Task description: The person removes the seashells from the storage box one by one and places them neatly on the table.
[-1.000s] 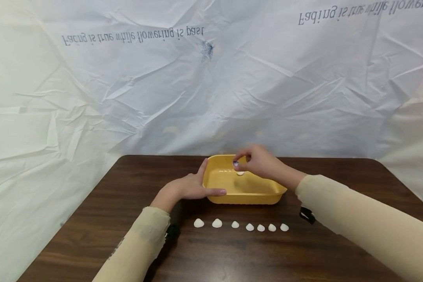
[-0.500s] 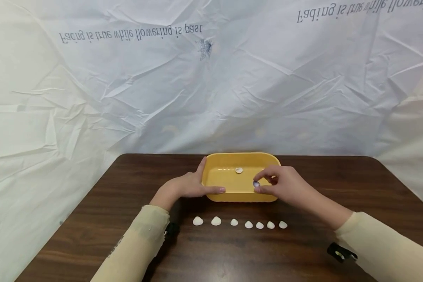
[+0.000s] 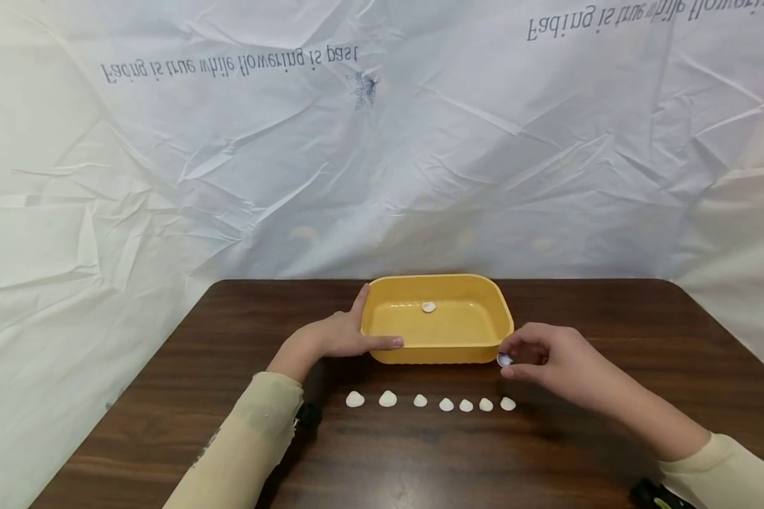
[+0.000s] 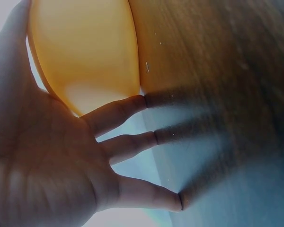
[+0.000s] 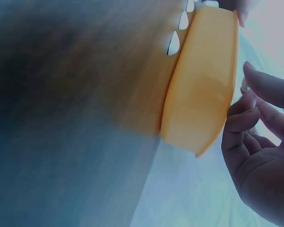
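Observation:
A yellow rectangular container stands on the table, a single white seashell lying inside. Against its left end rests my left hand, thumb along the front rim and index finger at the left edge. In the left wrist view, the other fingers are spread straight, tips on the tabletop. Beside the container's front right corner, my right hand pinches a small shell with a bluish-purple inner side between thumb and fingertips; the fingers mostly cover it in the right wrist view.
In front of the container, several white shells lie in a row on the dark wooden table. A pale curtain with mirrored lettering hangs behind the table's back edge. Both forearms wear beige sleeves.
My right hand has moved from above the container's inside to the right and toward me, past the front right corner, keeping the shell pinched. The left hand stays at the container.

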Motion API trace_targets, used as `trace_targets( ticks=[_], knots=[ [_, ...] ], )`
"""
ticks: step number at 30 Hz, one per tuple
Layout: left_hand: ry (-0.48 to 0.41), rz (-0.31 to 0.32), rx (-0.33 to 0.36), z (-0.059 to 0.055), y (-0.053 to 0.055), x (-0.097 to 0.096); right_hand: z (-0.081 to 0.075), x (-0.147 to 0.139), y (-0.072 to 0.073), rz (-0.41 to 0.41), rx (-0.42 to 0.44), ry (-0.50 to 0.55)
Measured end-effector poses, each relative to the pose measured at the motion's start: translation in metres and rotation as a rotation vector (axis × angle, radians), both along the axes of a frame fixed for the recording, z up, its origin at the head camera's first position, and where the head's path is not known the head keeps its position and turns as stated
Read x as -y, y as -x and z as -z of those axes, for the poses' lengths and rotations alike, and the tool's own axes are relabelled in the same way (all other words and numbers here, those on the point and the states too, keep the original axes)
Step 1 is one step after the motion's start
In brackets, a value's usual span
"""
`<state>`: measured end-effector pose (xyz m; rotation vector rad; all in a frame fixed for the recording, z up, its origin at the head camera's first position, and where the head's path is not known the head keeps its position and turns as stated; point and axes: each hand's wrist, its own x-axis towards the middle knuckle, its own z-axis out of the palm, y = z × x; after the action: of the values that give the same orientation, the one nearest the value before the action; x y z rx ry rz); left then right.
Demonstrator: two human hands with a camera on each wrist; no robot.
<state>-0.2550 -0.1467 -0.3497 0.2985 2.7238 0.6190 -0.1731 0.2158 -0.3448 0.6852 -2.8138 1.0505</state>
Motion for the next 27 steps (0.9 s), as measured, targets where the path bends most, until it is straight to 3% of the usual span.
trace_targets(
  ticks=[5,10,20,27],
  knots=[
    [-0.007,0.006,-0.002,0.002,0.001,0.001,0.005,-0.009,-0.005,0.035,0.008,-0.028],
    [-0.006,0.012,-0.003,0.001,0.001,0.003,0.007,-0.014,-0.005,0.016,0.025,-0.053],
    [-0.007,0.022,-0.006,0.004,0.003,0.003,0.013,-0.027,-0.002,-0.153,0.237,-0.136],
    [-0.016,0.032,-0.003,0.004,0.004,0.001,0.019,-0.034,0.0,-0.211,0.295,-0.201]
  ],
)
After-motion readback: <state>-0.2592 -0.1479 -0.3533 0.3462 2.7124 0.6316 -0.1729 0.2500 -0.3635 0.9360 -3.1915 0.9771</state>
